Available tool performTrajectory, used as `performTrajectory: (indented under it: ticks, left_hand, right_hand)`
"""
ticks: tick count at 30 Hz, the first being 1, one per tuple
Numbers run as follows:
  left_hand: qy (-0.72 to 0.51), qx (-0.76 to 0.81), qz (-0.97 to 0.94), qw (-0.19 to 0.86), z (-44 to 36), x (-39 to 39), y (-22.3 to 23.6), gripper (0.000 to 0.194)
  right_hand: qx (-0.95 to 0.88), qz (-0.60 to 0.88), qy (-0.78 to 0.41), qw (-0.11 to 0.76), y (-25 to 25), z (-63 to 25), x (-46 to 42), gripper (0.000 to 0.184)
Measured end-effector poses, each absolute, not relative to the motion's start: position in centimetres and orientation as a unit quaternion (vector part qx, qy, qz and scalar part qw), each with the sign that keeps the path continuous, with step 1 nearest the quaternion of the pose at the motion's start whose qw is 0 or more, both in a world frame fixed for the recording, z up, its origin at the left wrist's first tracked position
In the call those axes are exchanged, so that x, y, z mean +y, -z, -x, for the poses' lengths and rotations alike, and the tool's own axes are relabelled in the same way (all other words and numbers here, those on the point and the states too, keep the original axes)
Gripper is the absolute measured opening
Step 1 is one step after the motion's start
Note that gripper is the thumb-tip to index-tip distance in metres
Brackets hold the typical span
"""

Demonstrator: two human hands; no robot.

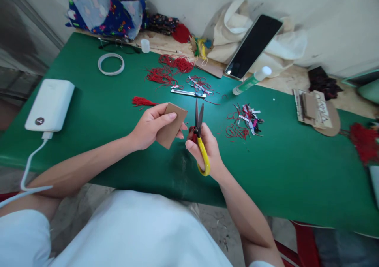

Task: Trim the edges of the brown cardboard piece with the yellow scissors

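My left hand [151, 125] grips a small brown cardboard piece [171, 126], thumb across its front face. Close beside it, my right hand [209, 150] is closed round the yellow handle of a pair of scissors [203, 152]. The blades point away from me and stand slightly apart; they do not touch the cardboard. Something dark red by the right fingers is too small to make out. Just beyond my left hand lies a red tassel [143, 101]. A utility knife [188, 93] rests on the green table past the scissor tips.
Red thread bundles [162, 76] lie at the back, with thread and paper scraps [245, 121] to the right. A phone [254, 46] leans behind a glue stick [251, 80]. On the left are a power bank [50, 105] with its cable and a tape roll [111, 64].
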State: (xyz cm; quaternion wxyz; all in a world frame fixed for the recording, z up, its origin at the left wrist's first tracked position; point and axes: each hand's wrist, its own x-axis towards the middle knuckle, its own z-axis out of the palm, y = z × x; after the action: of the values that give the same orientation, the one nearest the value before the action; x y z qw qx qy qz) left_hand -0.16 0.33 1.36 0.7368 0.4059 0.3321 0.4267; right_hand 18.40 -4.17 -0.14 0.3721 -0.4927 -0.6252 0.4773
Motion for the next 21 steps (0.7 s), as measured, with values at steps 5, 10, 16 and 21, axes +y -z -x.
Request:
performTrajectory:
  ticks: [5,10,16,21]
  left_hand:
    - [-0.379,0.318,-0.478,0.726,0.9,1.0,-2.1,0.038]
    - [-0.329,0.354,-0.531,0.696,1.4,1.4,-2.3,0.039]
    - [-0.322,0.384,-0.538,0.677,1.5,1.5,-2.8,0.034]
    - [-0.312,0.394,-0.539,0.676,1.6,1.6,-3.0,0.037]
  right_hand:
    - [-0.673,0.451,-0.507,0.295,-0.1,-19.4,-3.9,0.061]
    - [-0.705,0.422,-0.512,0.250,0.2,-19.9,-3.7,0.061]
    - [-0.693,0.397,-0.558,0.226,-0.7,-20.3,-3.7,0.059]
    - [-0.695,0.388,-0.566,0.217,-1.7,-20.6,-3.5,0.058]
